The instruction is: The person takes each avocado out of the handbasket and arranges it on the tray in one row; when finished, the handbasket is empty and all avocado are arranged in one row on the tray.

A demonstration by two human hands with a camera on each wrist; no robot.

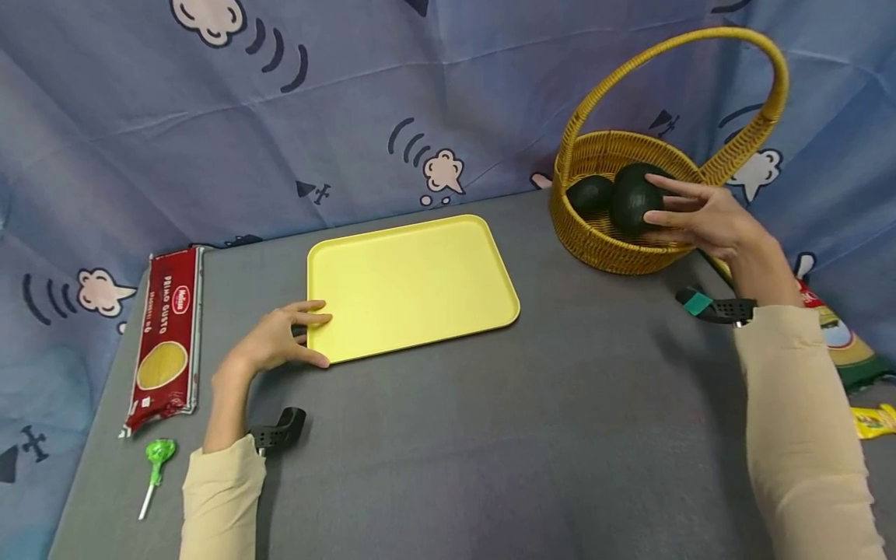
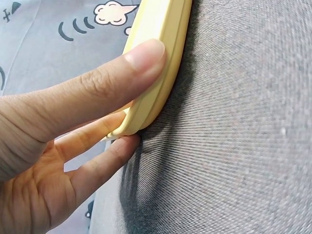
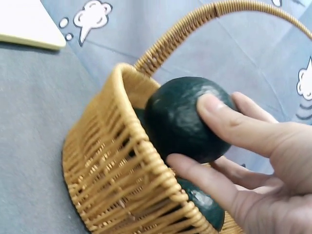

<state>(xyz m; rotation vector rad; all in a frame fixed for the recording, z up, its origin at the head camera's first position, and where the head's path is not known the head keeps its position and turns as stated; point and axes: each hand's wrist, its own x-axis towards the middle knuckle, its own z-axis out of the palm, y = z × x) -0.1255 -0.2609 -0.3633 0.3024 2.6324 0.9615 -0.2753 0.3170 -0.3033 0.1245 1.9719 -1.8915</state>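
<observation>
A yellow tray lies flat on the grey table. My left hand holds its near left corner, the thumb along the near rim and fingers at the left rim. On the right stands a wicker basket with a tall arched handle. Inside its mouth my right hand grips a dark green avocado between thumb and fingers. Another avocado rests in the basket to its left. Part of one more avocado shows below the held one in the right wrist view.
At the far left lies a red spaghetti pack, with a green-wrapped lollipop nearer the front. Beyond my right forearm are a colourful bag and a yellow wrapper, partly hidden. A blue patterned cloth hangs behind the table.
</observation>
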